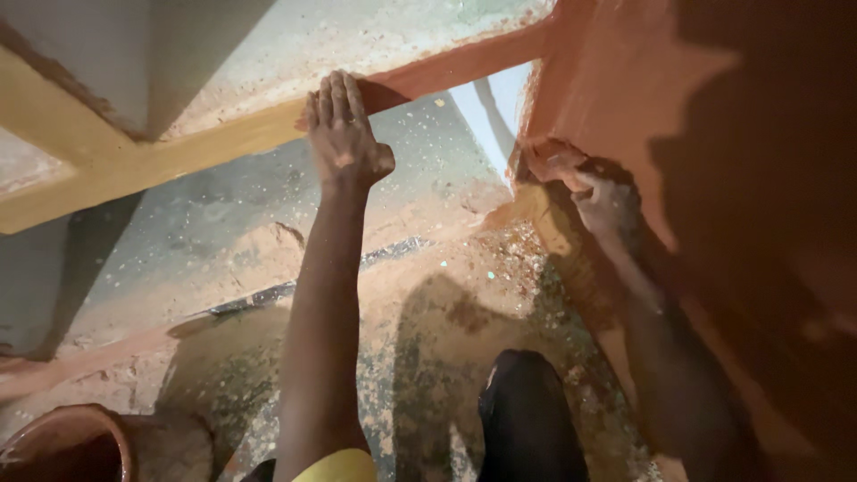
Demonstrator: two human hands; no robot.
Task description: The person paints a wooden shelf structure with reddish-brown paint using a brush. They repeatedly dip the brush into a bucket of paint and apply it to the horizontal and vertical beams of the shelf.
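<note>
Rag (549, 161), red-stained, is pressed against the red wall (643, 80) by the closed right hand (603, 201); left hand (344, 134) lies flat and open on the ledge (178, 147).

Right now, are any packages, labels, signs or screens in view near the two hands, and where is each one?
None in view.
Left hand: flat on a yellow and red-brown painted ledge.
Right hand: pressing a red-stained cloth on the red-brown wall.
Round reddish bowl: bottom left on the speckled floor, unmarked.
</note>
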